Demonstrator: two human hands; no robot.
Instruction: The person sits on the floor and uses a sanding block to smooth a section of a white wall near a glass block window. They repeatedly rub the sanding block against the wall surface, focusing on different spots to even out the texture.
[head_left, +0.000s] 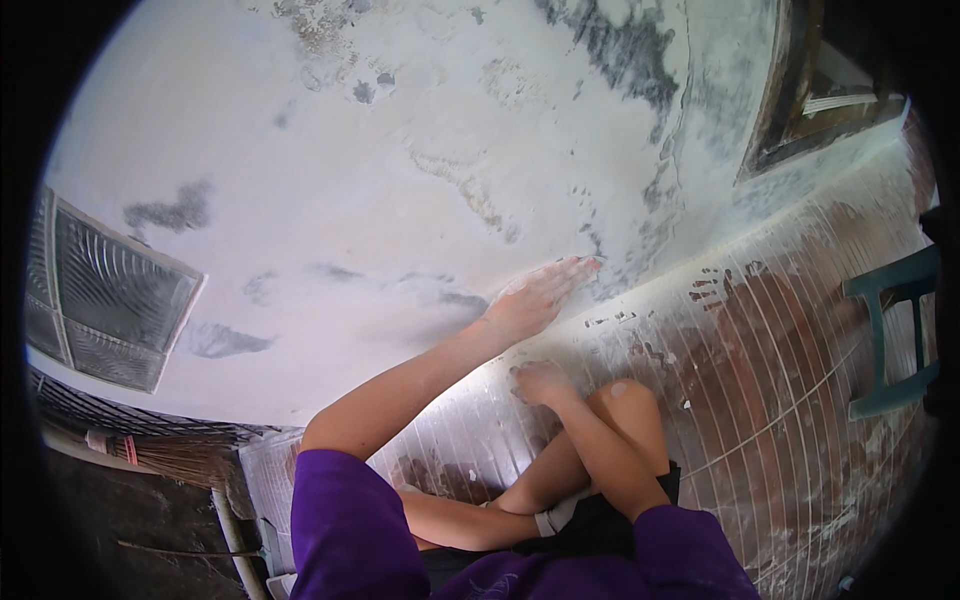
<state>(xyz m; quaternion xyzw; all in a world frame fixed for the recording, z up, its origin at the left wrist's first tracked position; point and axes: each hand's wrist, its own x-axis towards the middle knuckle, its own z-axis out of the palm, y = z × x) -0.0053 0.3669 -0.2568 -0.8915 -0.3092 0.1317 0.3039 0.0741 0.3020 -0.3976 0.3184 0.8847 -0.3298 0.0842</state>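
Observation:
My left hand (536, 296), dusted white, lies against the white, patchy wall (345, 180), its fingers stretched out close together. Whether anything is under its palm is hidden. Dark grey patches and rough, flaking spots mark the wall's surface. Below and nearer to me, my right hand (544, 382) rests with bent fingers on the dusty ribbed platform (787, 375), beside the wall's lower edge. No object shows in it. Handprints and smears mark the white dust on the platform.
My bent legs (626, 420) are on the platform. A green plastic stool or chair (870, 337) stands at the right. At the left are a patterned glass window (112, 300) and a straw broom (176, 457). Upper right is a dark-framed opening (784, 97).

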